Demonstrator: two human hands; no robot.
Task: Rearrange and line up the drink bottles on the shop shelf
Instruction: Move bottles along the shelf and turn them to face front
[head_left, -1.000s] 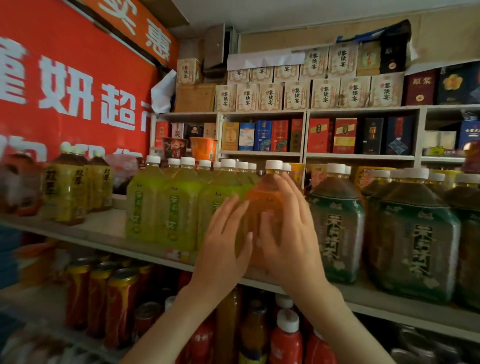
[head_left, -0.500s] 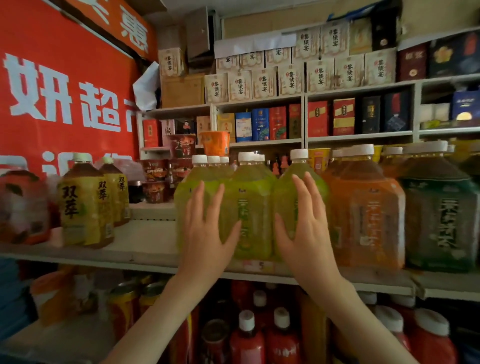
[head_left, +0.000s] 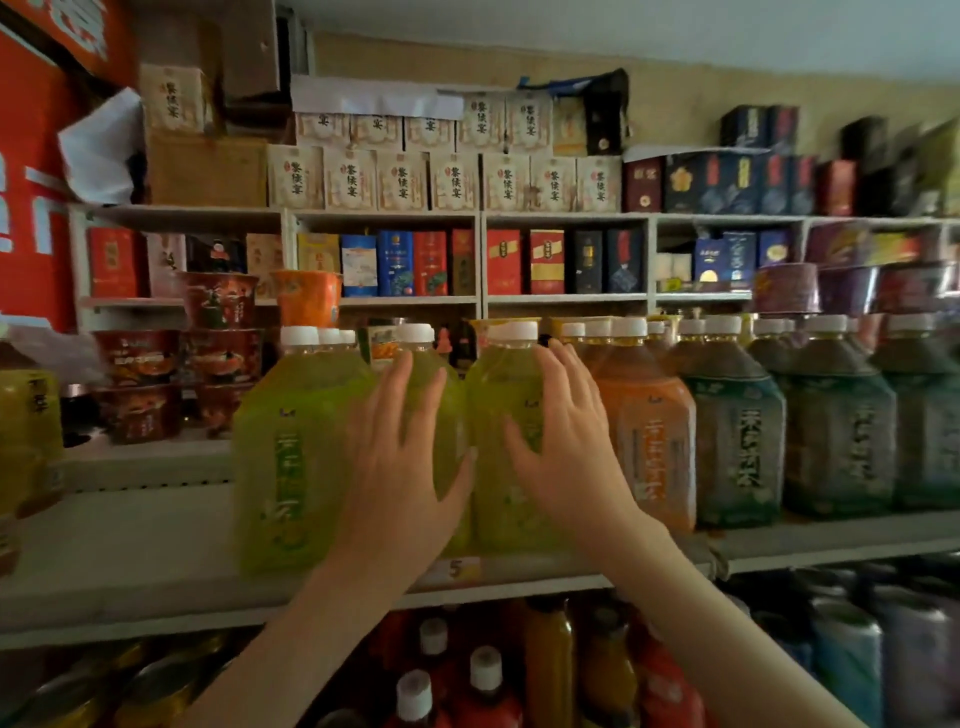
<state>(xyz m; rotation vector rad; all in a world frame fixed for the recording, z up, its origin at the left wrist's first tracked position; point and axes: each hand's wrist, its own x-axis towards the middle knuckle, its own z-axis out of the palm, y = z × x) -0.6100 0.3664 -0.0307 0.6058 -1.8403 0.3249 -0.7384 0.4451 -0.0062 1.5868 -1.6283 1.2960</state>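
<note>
Centrally, green bottles (head_left: 291, 457) stand on the shelf (head_left: 130, 540), with the left hand (head_left: 400, 467) and right hand (head_left: 566, 457) flat against them, fingers straight and spread. An orange bottle (head_left: 649, 441) stands just beside them at right, then teal bottles (head_left: 737, 441). Noodle cups (head_left: 218, 358) are stacked behind at left, and boxes (head_left: 400, 179) fill the upper frame.

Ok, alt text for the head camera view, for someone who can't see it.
Two bare hands rest flat against green drink bottles on a shop shelf: the left hand on the middle green bottle, the right hand on the rightmost green bottle, beside an orange bottle. Dark teal bottles continue the row rightward; boxed goods fill shelves behind.
</note>
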